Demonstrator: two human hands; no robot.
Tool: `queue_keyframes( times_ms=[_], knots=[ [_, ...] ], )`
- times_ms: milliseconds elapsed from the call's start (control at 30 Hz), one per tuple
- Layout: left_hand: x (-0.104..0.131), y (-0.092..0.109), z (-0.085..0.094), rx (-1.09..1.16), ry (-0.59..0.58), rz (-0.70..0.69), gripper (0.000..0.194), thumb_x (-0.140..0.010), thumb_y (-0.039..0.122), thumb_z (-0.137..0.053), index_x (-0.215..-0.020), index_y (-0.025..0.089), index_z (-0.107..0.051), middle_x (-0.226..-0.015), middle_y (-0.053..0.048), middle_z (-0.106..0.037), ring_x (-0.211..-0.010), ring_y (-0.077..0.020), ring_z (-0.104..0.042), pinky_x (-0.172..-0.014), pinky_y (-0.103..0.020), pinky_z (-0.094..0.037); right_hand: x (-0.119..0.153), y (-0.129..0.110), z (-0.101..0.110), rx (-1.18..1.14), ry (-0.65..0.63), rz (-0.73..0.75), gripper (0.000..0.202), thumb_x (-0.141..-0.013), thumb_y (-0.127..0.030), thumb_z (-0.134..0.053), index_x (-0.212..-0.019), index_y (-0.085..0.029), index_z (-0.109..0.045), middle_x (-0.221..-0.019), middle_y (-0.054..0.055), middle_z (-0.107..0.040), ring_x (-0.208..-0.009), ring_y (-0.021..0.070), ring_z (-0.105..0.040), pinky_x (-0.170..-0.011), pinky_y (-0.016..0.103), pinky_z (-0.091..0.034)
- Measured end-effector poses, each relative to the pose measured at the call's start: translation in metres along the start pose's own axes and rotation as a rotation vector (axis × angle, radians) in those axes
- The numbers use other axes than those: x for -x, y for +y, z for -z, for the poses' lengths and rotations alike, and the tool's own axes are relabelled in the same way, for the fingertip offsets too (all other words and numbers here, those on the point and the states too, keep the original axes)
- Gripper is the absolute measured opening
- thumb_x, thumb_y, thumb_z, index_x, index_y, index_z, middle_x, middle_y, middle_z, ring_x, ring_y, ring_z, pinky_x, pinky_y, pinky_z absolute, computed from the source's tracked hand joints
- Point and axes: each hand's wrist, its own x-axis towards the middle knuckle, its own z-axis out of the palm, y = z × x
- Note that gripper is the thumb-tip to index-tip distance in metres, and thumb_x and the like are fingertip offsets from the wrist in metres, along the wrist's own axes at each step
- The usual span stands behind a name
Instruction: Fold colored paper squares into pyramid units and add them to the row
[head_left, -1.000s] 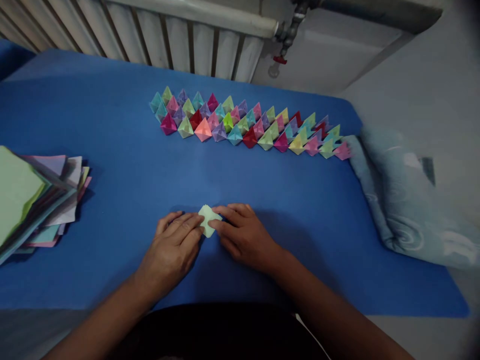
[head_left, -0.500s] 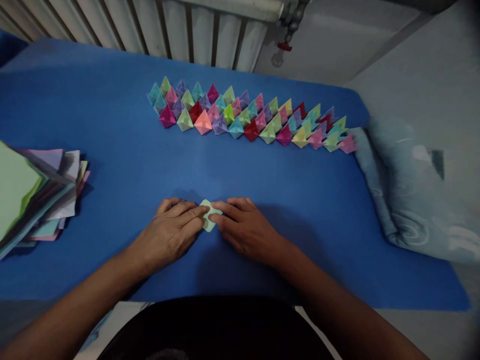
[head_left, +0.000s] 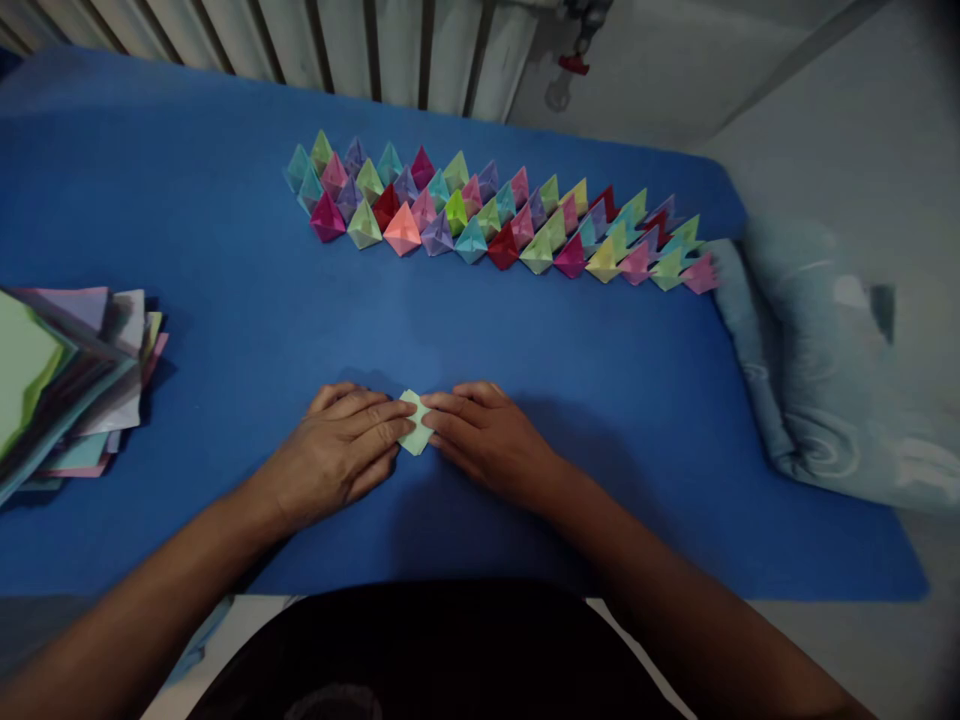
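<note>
A small pale-green folded paper (head_left: 414, 436) lies on the blue tabletop in front of me. My left hand (head_left: 346, 438) is closed on its left side, index and middle fingertips pressing on top. From the right, my right hand (head_left: 489, 432) grips the opposite edge, its fingertips also on the paper. Both thumbs are hidden. Farther back stand several rows of small pointed folded-paper pieces (head_left: 471, 240) in pink, green, blue, red, yellow and purple.
On the left lies a loose stack of coloured paper sheets (head_left: 112, 350). A rolled grey-blue blanket (head_left: 810, 400) rests at the right end of the blue table (head_left: 247, 310). Behind the table are a white radiator (head_left: 337, 50) and a red valve handle (head_left: 574, 64).
The view has shifted slightly. My fingertips have drawn back toward the paper's side edges, so more of its middle shows. The paper stays between both hands.
</note>
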Motion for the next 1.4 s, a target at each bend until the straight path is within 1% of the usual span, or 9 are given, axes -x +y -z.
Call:
queue_keyframes(
  times_ms=[167, 333, 467, 667, 833, 933, 1100, 1267, 1400],
  knots=[
    [-0.0003, 0.0000, -0.0004, 0.029, -0.022, 0.048, 0.027, -0.093, 0.027, -0.052, -0.118, 0.023, -0.061, -0.116, -0.006, -0.071, -0.105, -0.0244, -0.064, -0.096, -0.044, -0.041, 0.0000, -0.0008, 0.0000, 0.007, -0.014, -0.015, 0.025, -0.100, -0.026, -0.043, -0.113, -0.020, -0.064, -0.121, 0.006, -0.067, -0.101, 0.0212, -0.052, -0.087, 0.037, -0.046],
    [-0.0013, -0.0001, -0.0004, 0.039, -0.023, 0.051, 0.019, -0.093, 0.026, -0.052, -0.108, 0.022, -0.064, -0.117, -0.005, -0.071, -0.104, -0.0234, -0.065, -0.094, -0.043, -0.041, -0.0002, -0.0014, 0.0012, -0.004, -0.001, -0.007, 0.023, -0.098, -0.028, -0.047, -0.111, -0.019, -0.064, -0.121, 0.006, -0.067, -0.101, 0.0217, -0.053, -0.088, 0.037, -0.045],
    [-0.0024, -0.0002, -0.0002, 0.033, 0.003, 0.035, 0.018, -0.094, 0.024, -0.051, -0.107, 0.021, -0.063, -0.115, -0.005, -0.072, -0.102, -0.0225, -0.065, -0.093, -0.042, -0.041, -0.0009, -0.0014, 0.0023, -0.042, -0.014, -0.013, 0.025, -0.097, -0.032, -0.049, -0.112, -0.018, -0.062, -0.124, 0.007, -0.065, -0.103, 0.0220, -0.054, -0.092, 0.039, -0.044],
    [-0.0036, 0.0011, -0.0006, -0.007, 0.024, -0.001, 0.016, -0.094, 0.018, -0.051, -0.108, 0.016, -0.058, -0.113, -0.009, -0.072, -0.100, -0.0220, -0.066, -0.090, -0.040, -0.043, -0.0023, -0.0025, 0.0019, -0.035, 0.003, -0.023, 0.022, -0.096, -0.025, -0.048, -0.108, -0.015, -0.063, -0.120, 0.009, -0.067, -0.099, 0.0226, -0.055, -0.090, 0.039, -0.045],
    [-0.0035, 0.0002, -0.0015, -0.012, 0.026, -0.007, 0.009, -0.093, 0.018, -0.053, -0.098, 0.017, -0.060, -0.114, -0.009, -0.071, -0.100, -0.0224, -0.066, -0.088, -0.040, -0.043, -0.0013, -0.0036, -0.0015, -0.001, 0.050, -0.025, 0.021, -0.096, -0.021, -0.046, -0.103, -0.015, -0.065, -0.118, 0.007, -0.069, -0.096, 0.0224, -0.055, -0.087, 0.037, -0.046],
    [-0.0040, -0.0003, -0.0013, -0.008, 0.021, -0.019, 0.009, -0.093, 0.019, -0.054, -0.097, 0.018, -0.062, -0.114, -0.008, -0.071, -0.099, -0.0227, -0.066, -0.087, -0.040, -0.043, -0.0011, -0.0037, -0.0021, -0.004, 0.065, -0.027, 0.021, -0.097, -0.019, -0.045, -0.101, -0.016, -0.066, -0.117, 0.006, -0.069, -0.096, 0.0213, -0.055, -0.087, 0.036, -0.046],
    [-0.0053, 0.0006, -0.0009, 0.009, 0.016, 0.005, 0.013, -0.093, 0.020, -0.053, -0.103, 0.017, -0.062, -0.115, -0.008, -0.071, -0.100, -0.0220, -0.066, -0.089, -0.040, -0.042, -0.0029, -0.0037, -0.0001, -0.040, 0.078, -0.039, 0.022, -0.097, -0.018, -0.044, -0.099, -0.017, -0.066, -0.112, 0.008, -0.069, -0.097, 0.0195, -0.056, -0.087, 0.035, -0.045],
    [-0.0064, 0.0022, -0.0015, 0.027, 0.033, 0.069, 0.027, -0.092, 0.019, -0.054, -0.119, 0.016, -0.056, -0.106, -0.009, -0.073, -0.094, -0.0215, -0.066, -0.088, -0.039, -0.044, -0.0050, -0.0054, 0.0013, -0.064, 0.072, -0.096, 0.024, -0.098, -0.019, -0.044, -0.090, -0.016, -0.066, -0.094, 0.007, -0.069, -0.085, 0.0175, -0.055, -0.081, 0.033, -0.045],
    [-0.0075, 0.0030, -0.0025, 0.025, 0.045, 0.098, 0.028, -0.093, 0.019, -0.054, -0.121, 0.018, -0.054, -0.102, -0.007, -0.073, -0.090, -0.0205, -0.066, -0.087, -0.039, -0.044, -0.0064, -0.0079, 0.0006, -0.061, 0.086, -0.153, 0.026, -0.098, -0.021, -0.044, -0.088, -0.015, -0.067, -0.089, 0.008, -0.068, -0.082, 0.0181, -0.055, -0.079, 0.034, -0.044]
  ],
)
